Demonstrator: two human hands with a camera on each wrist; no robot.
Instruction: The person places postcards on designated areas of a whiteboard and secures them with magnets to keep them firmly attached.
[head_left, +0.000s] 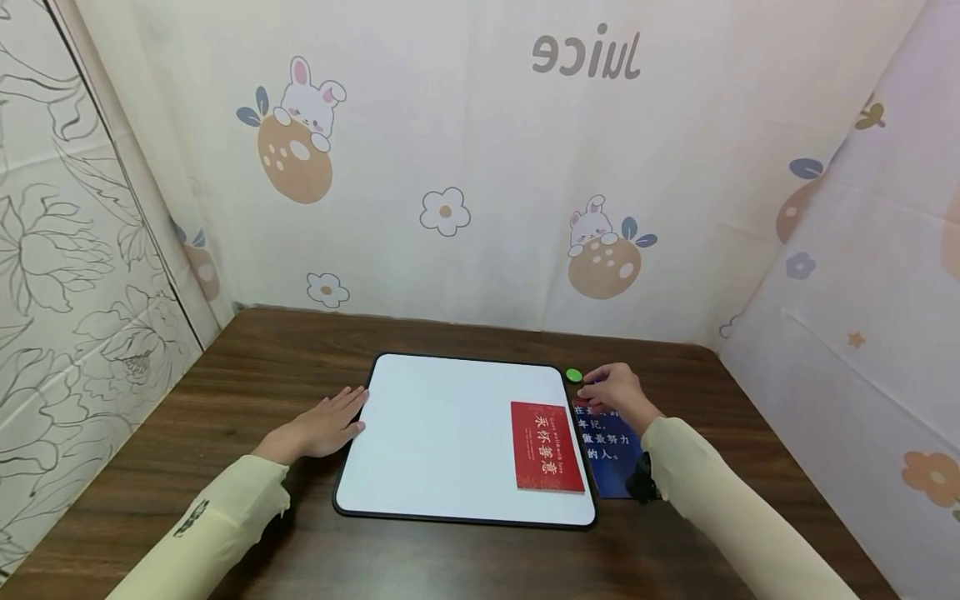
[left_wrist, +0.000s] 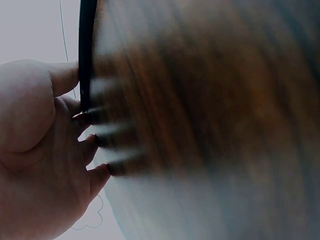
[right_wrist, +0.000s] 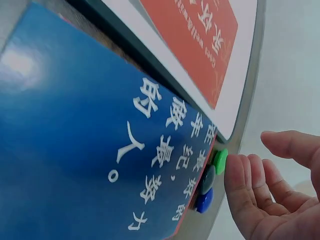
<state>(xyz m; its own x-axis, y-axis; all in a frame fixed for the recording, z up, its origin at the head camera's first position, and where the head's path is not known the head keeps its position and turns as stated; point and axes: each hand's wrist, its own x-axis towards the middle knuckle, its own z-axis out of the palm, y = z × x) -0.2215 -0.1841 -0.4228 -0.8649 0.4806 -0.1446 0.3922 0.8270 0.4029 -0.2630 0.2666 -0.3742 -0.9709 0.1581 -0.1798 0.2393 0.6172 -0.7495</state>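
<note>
A whiteboard with a black frame lies on the table, and a red card with white lettering sits on its right part. My left hand rests at the board's left edge, fingers extended and touching the frame. Beyond the board's right edge is a blue card with white writing. At its far end are a green round magnet-like disc, a dark one and a blue one. My right hand hovers by these discs, thumb and fingertips apart, nothing visible between them.
The dark wooden table runs back to a printed curtain with rabbits and flowers. More patterned cloth hangs at both sides. A black fluffy band is at the right cuff, above the blue card.
</note>
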